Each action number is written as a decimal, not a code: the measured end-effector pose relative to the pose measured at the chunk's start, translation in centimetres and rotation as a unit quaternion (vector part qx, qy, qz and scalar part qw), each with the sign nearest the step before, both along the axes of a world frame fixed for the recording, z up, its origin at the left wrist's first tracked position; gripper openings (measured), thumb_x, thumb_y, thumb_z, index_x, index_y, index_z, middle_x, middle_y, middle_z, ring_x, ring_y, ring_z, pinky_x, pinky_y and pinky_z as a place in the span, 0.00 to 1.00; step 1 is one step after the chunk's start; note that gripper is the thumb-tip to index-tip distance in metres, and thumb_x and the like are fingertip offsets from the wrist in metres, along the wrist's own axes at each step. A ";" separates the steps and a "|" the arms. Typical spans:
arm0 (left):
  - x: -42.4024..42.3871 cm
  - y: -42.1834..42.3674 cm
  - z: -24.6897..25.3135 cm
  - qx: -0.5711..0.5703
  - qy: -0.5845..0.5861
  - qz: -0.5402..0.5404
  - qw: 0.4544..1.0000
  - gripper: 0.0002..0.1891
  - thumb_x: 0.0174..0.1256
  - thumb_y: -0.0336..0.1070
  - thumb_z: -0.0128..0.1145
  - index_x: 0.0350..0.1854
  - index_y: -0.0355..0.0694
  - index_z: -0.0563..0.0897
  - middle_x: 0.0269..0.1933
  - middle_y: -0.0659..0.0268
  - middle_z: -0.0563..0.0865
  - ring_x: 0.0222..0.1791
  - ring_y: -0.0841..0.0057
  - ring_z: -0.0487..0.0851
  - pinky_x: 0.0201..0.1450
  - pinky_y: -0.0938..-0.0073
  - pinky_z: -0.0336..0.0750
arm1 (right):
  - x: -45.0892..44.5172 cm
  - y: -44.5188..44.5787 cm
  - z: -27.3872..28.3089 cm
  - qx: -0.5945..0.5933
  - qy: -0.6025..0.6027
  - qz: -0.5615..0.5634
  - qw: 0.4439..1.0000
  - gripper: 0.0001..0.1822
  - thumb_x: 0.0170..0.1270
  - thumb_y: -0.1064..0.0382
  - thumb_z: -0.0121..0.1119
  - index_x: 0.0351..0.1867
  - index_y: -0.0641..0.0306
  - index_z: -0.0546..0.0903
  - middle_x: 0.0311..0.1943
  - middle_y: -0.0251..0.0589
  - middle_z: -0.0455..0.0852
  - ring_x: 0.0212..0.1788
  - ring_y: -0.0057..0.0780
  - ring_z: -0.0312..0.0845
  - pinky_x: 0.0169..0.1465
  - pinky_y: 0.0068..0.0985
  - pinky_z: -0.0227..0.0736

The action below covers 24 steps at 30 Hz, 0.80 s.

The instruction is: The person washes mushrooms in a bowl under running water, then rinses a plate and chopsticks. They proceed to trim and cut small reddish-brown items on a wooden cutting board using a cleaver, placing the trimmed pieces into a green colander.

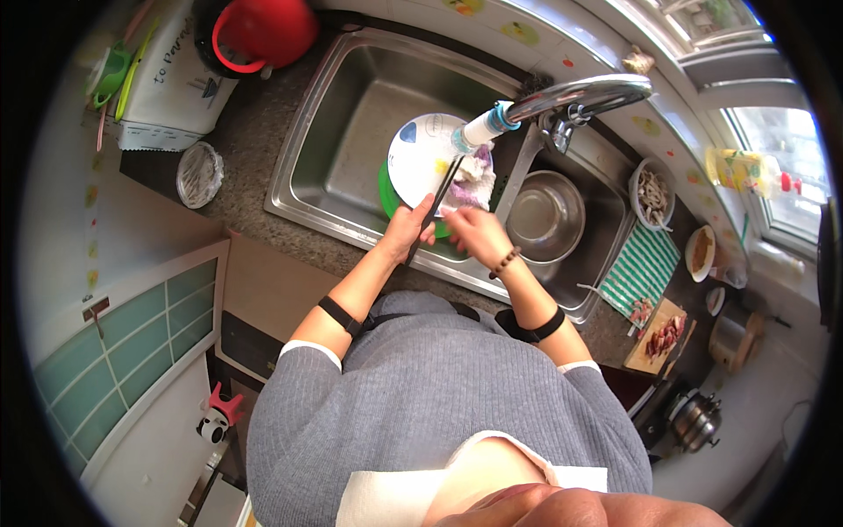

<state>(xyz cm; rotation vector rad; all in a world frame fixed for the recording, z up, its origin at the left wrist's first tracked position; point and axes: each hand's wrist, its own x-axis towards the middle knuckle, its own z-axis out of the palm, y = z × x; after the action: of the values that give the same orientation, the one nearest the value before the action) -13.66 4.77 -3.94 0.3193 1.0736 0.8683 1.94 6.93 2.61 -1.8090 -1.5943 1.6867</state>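
In my left hand (409, 230) is a pair of dark chopsticks (442, 189), slanting up over a white patterned plate (418, 158) in the large basin of the steel double sink (352, 118). My right hand (475, 236), slightly blurred, is close beside the left at the plate's lower edge; its fingers are curled and whether they grip anything is not clear. A white and purple cloth (473, 178) lies on the plate's right side. Beneath the plate shows a green basin or bowl (387, 191). The faucet's white and blue nozzle (477, 132) hangs above the plate.
A steel bowl (545, 217) sits in the small basin. Right of the sink are a bowl of sliced food (653, 194), a green striped cloth (640, 267) and a cutting board with chopped meat (658, 339). A red container (276, 33) and a film-covered bowl (200, 175) stand at left.
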 end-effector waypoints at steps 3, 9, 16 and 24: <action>0.2 0.3 -1.7 -0.005 0.064 -0.017 0.998 0.19 0.68 0.51 0.53 0.27 0.40 0.76 0.20 0.72 0.74 0.14 0.85 0.67 0.19 0.81 0.63 | -1.8 -1.9 -1.6 0.049 -0.080 0.066 0.993 0.26 0.62 0.41 0.55 0.27 0.67 0.74 0.23 0.45 0.81 0.28 0.38 0.79 0.32 0.31 0.72; 2.3 0.9 -0.5 -0.036 0.032 0.080 0.996 0.20 0.67 0.52 0.55 0.26 0.39 0.77 0.21 0.70 0.76 0.17 0.82 0.72 0.21 0.80 0.67 | -2.4 -3.5 -7.0 -0.067 0.210 -0.183 0.958 0.24 0.66 0.47 0.55 0.46 0.64 0.63 0.39 0.41 0.77 0.35 0.26 0.78 0.31 0.26 0.79; 3.8 0.5 0.2 0.005 0.039 0.105 0.994 0.17 0.66 0.48 0.56 0.40 0.37 0.79 0.32 0.70 0.81 0.30 0.82 0.76 0.32 0.78 0.71 | -1.5 -2.1 -3.1 -0.087 0.107 -0.092 0.986 0.17 0.68 0.62 0.45 0.54 0.66 0.61 0.29 0.45 0.81 0.25 0.25 0.78 0.19 0.23 0.73; 2.6 1.1 -1.3 0.011 0.021 0.090 0.996 0.14 0.64 0.43 0.59 0.46 0.41 0.77 0.38 0.71 0.83 0.34 0.81 0.80 0.34 0.82 0.69 | 7.9 -3.6 -1.1 -0.094 0.137 0.027 0.986 0.12 0.69 0.59 0.46 0.47 0.63 0.69 0.29 0.36 0.84 0.22 0.21 0.77 0.20 0.19 0.70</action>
<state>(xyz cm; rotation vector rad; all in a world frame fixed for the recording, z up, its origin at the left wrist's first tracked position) -11.10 5.92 -5.27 0.2623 1.1461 1.0387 9.88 3.35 1.55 -1.5380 -1.4226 2.0684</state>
